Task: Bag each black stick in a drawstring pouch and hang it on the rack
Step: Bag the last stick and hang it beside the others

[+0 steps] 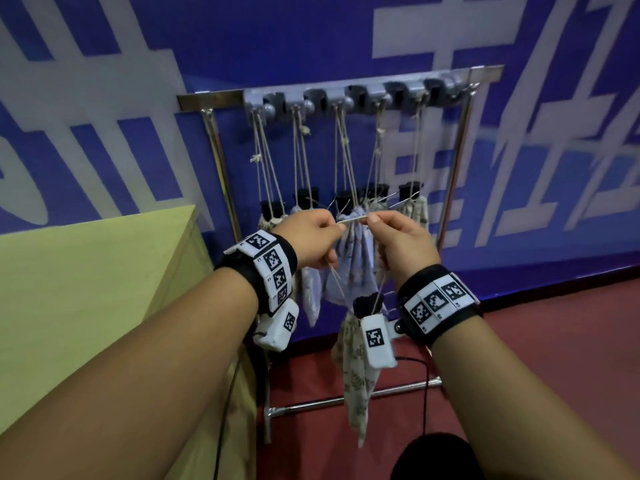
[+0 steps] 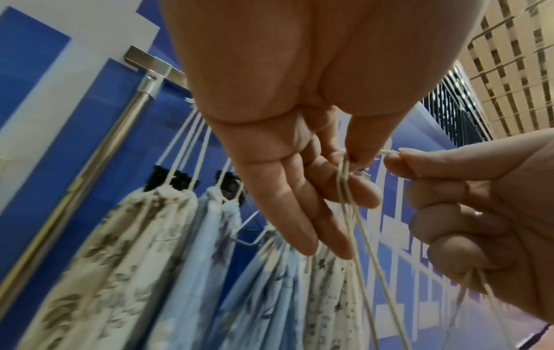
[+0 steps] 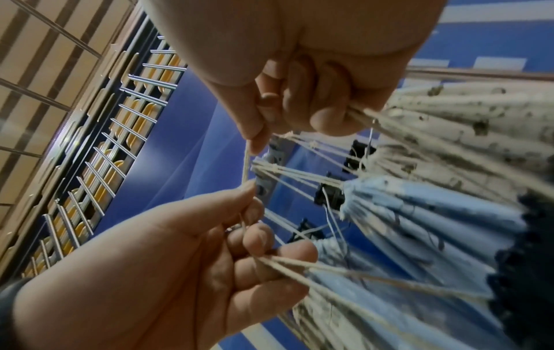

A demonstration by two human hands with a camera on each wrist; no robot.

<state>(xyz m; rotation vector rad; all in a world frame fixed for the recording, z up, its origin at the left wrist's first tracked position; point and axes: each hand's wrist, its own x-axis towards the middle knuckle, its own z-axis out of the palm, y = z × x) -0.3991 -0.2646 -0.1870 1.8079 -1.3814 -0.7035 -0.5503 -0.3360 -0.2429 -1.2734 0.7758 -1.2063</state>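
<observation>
**Sixth pouch about to go up, cord stretched out between the hands**

Down at the lower middle of the head view, the floral pouch (image 1: pixel 356 372) is dangling below the wrists with the black stick (image 1: pixel 369 303) poking out of its cinched mouth. Its cord (image 1: pixel 353 220) is being held taut and level at frame centre: the left hand (image 1: pixel 311 239) is pinching one end between thumb and forefinger, and the right hand (image 1: pixel 403 242) is pinching the other end with its lower fingers curled round the strands running down to the bag. In the left wrist view the left hand's other fingers (image 2: pixel 302 227) are hanging fairly straight.

My take on doing this well: keep the loop spread wide like this, lift it clear over a knob, then lower both hands together so the bag isn't swinging or dumping the stick.

Further out, the rack (image 1: pixel 460 161) is standing against the blue wall (image 1: pixel 311 36), upper centre, with five filled pouches (image 1: pixel 353 265) already hanging from its row of grey hooks (image 1: pixel 349 98). Those cords are crowding each other, so the new loop could be snagging a neighbour's string. The free hook seems to be the one at the top right, though I can't tell for sure. A yellow-green table (image 1: pixel 86 289) is sitting at the left, out of the way.
</observation>
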